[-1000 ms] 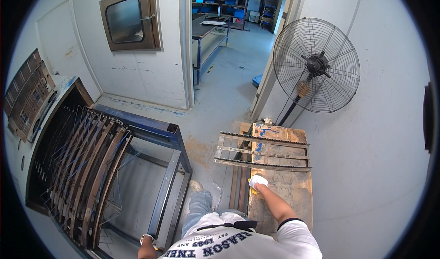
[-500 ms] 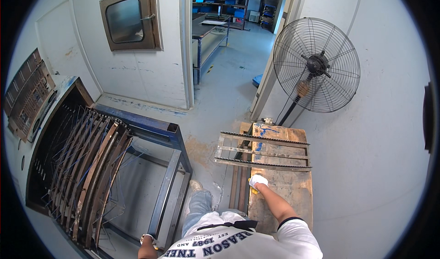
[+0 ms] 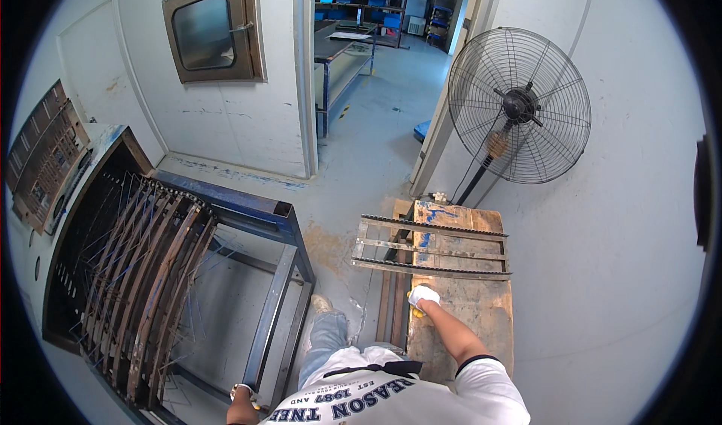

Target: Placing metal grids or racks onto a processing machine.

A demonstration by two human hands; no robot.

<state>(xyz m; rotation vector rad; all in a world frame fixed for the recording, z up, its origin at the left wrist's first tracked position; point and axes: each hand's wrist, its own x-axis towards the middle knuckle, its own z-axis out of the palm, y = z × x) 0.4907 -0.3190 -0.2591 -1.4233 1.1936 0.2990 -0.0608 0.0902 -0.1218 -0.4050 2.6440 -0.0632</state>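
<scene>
My right hand (image 3: pixel 424 299), in a white glove with yellow on its fingers, rests at the left edge of a worn wooden bench (image 3: pixel 474 312). Its fingers curl over that edge. Low in the picture my left hand (image 3: pixel 244 392), gloved too, is at the near end of a metal stand's bar (image 3: pixel 265 335); its fingers are mostly hidden. Left of the stand, a dark machine opening (image 3: pixel 64 316) holds a rack of several curved brown slats (image 3: pixel 154 289) with thin wires. A slatted metal frame (image 3: pixel 432 247) lies across the bench's far end, overhanging its left side.
A large black fan (image 3: pixel 519 105) stands behind the bench by the wall. Ahead, a doorway opens on a workbench (image 3: pixel 342 53) and shelves with blue bins (image 3: pixel 361 0). A windowed metal cabinet door (image 3: pixel 207 34) is on the left wall. A blue crossbeam (image 3: pixel 226 203) bounds the stand.
The curved slats and wires in the machine have shifted position, as if the rack has turned. Both of my hands have stayed where they were.
</scene>
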